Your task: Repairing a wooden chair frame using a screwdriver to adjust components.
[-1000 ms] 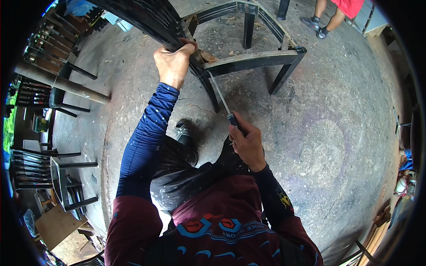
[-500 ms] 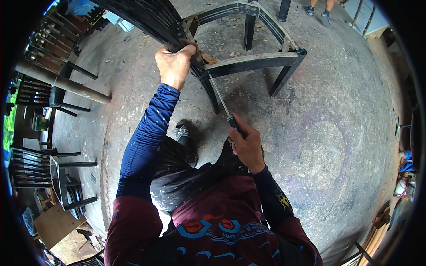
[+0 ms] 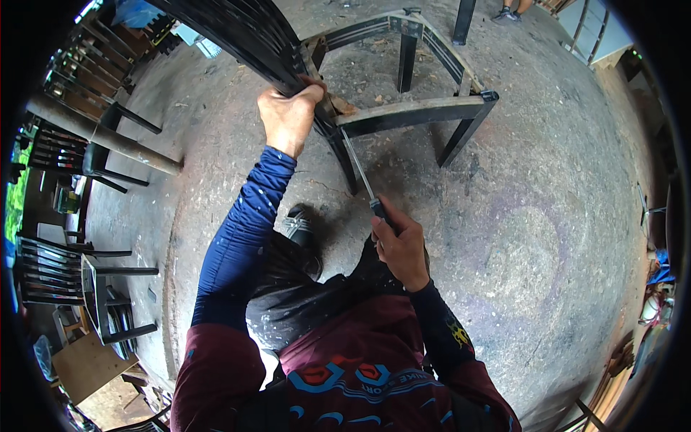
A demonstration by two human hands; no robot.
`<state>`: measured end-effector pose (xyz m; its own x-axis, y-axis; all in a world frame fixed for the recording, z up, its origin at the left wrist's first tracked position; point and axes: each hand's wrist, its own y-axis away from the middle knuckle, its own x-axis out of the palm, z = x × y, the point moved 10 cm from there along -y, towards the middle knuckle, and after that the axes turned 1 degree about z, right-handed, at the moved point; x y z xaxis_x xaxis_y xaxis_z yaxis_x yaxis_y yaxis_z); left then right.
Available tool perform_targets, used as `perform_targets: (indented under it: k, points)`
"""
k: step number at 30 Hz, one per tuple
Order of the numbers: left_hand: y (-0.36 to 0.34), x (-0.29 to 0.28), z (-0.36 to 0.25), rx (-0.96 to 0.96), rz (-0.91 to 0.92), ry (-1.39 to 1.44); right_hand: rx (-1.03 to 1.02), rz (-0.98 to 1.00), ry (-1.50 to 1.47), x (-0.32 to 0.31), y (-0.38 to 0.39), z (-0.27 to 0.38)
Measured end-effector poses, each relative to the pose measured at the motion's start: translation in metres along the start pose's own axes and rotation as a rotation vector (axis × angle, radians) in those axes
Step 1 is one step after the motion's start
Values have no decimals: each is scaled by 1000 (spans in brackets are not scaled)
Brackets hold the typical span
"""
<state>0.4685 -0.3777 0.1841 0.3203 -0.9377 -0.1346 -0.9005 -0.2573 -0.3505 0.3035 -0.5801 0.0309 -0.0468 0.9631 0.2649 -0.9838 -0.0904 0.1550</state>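
A black wooden chair frame [image 3: 414, 121] without a seat panel stands ahead of me on the concrete floor, its slatted back rising to the upper left. My left hand [image 3: 288, 119] is closed around the back post, close to the seat rail. In my right hand [image 3: 399, 241] is a long screwdriver [image 3: 362, 171], gripped by its dark handle. Its metal shaft slants up and left, and the tip is at or very near the joint of the side rail and the rear leg. Whatever the tip touches is too small to make out.
Several dark chairs [image 3: 50, 266] line the left side, beside a round pole [image 3: 108, 138]. A brown board [image 3: 93, 363] lies at the lower left. Another person's feet [image 3: 507, 14] show at the top right. My shoe [image 3: 297, 225] is close to the near chair leg.
The chair and both hands sit slightly lower in the picture, and less of the other person's legs shows. Both grips and the screwdriver's place at the joint look nearly the same.
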Motion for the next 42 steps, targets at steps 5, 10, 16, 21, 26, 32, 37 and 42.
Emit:
perform_targets:
  k: [5, 10, 16, 21, 26, 32, 37, 42]
  points:
    - [1, 1, -4, 1, 15, 47, 154, 19, -207, 3, 2, -12]
    - [1, 2, -4, -16, 15, 55, 207, 55, -413, 12, 4, -16]
    - [1, 2, 0, -30, 10, 53, 291, 83, -579, 20, 8, -24]
    - [0, 2, 4, -36, 1, 73, 379, 93, -784, 29, 12, -31]
    - [-1, 0, 0, 4, -2, 75, 230, 96, -412, 27, 7, -21]
    - [2, 2, 3, -14, -20, 155, 411, 89, -900, 35, 14, -29]
    - [5, 2, 7, -1, -83, 147, 445, 141, -1043, 48, 14, -21]
    - [11, 3, 16, 86, -210, 126, 457, 177, -906, 30, 4, -6]
